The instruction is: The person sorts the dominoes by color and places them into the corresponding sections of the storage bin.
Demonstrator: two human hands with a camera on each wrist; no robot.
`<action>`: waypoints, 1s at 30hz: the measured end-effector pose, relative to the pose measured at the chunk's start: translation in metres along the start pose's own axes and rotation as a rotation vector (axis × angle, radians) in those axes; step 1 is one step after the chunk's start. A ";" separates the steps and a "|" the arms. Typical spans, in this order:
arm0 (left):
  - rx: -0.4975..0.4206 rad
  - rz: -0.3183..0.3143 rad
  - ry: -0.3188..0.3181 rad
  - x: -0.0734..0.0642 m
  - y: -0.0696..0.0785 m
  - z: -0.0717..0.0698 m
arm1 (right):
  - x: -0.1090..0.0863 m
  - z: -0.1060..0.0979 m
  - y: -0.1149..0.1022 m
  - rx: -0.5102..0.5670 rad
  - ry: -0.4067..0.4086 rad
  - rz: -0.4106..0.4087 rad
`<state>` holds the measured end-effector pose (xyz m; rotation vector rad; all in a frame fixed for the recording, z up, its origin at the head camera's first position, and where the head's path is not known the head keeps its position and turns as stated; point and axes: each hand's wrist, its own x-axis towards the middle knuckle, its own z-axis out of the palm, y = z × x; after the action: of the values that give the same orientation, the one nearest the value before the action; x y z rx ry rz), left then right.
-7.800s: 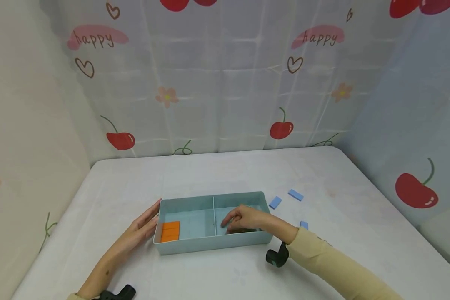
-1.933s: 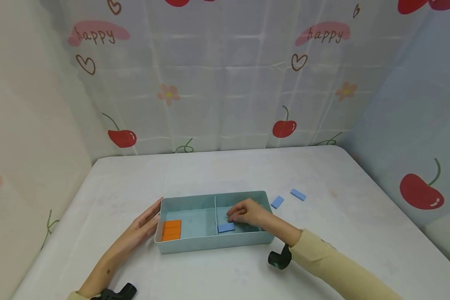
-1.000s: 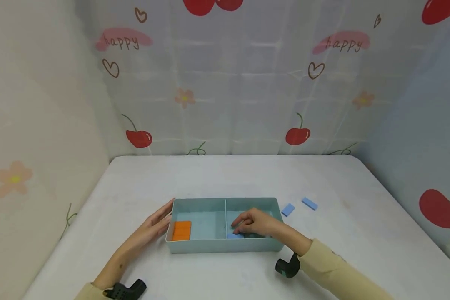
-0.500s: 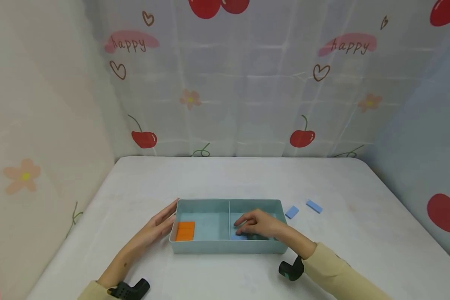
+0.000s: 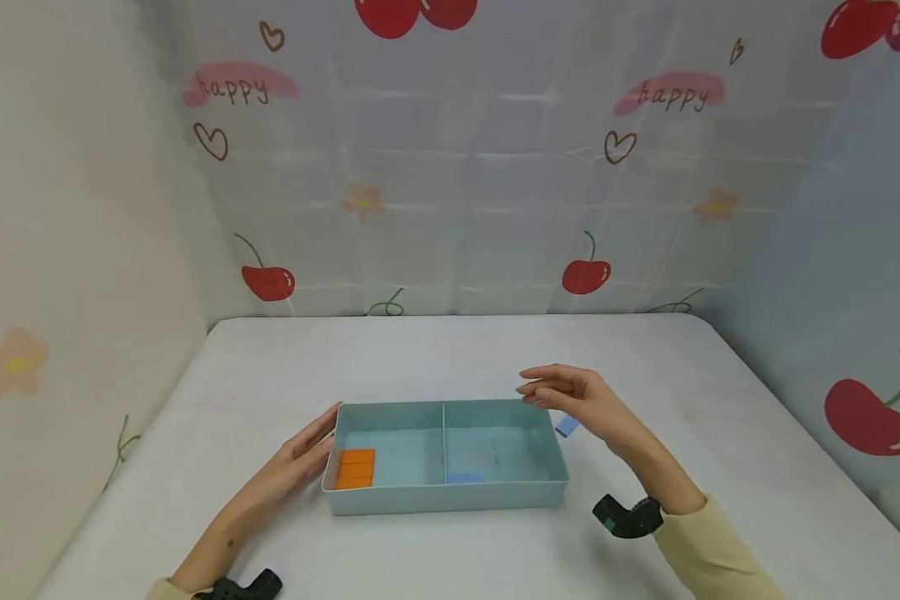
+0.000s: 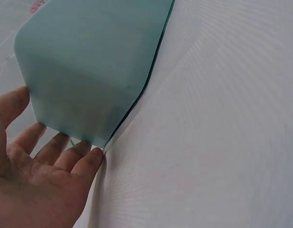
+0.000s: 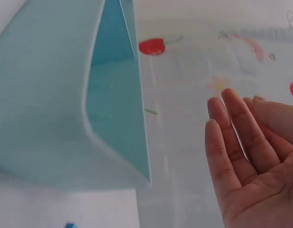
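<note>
Filling the upper half of the head view, a sheet (image 5: 457,167) printed with cherries and hearts hangs behind your white table (image 5: 270,367). Your pale teal box (image 5: 450,500) sits low in the centre of the frame, split by a divider (image 5: 444,442). At its left end your left hand (image 5: 300,458) rests its extended fingertips against the wall, without clutching it. Near the box's upper right corner, your right hand (image 5: 570,396) is released, its fingers extended and holding nothing; the right wrist view shows it apart from the box. Orange pieces (image 5: 355,469) lie together in the left compartment's lower left corner. One blue piece (image 5: 465,478) lies beside the divider in the right compartment, partly hidden by the front wall; another blue piece (image 5: 567,426) lies on the table just right of the box.
</note>
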<state>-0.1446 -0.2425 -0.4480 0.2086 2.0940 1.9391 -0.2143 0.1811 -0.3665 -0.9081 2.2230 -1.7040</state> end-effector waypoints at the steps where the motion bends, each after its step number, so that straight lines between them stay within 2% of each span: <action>1: 0.002 0.002 -0.002 -0.001 0.000 -0.001 | -0.003 -0.007 0.004 -0.012 0.037 0.004; 4: 0.000 0.003 -0.007 -0.001 0.001 -0.002 | -0.013 -0.025 0.019 -0.048 0.126 0.051; 7: -0.001 0.008 -0.010 0.000 0.000 -0.001 | -0.022 -0.037 0.040 -0.077 0.181 0.131; 13: 0.008 0.011 0.001 -0.002 0.000 -0.001 | -0.029 -0.045 0.076 -0.104 0.204 0.253; 21: 0.009 -0.006 0.009 0.000 0.000 -0.001 | -0.030 -0.047 0.093 -0.122 0.206 0.260; 30: 0.011 0.000 -0.002 0.000 -0.001 -0.003 | -0.023 -0.046 0.102 -0.209 0.152 0.290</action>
<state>-0.1453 -0.2459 -0.4483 0.2125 2.1035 1.9275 -0.2545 0.2461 -0.4516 -0.4745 2.5224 -1.4742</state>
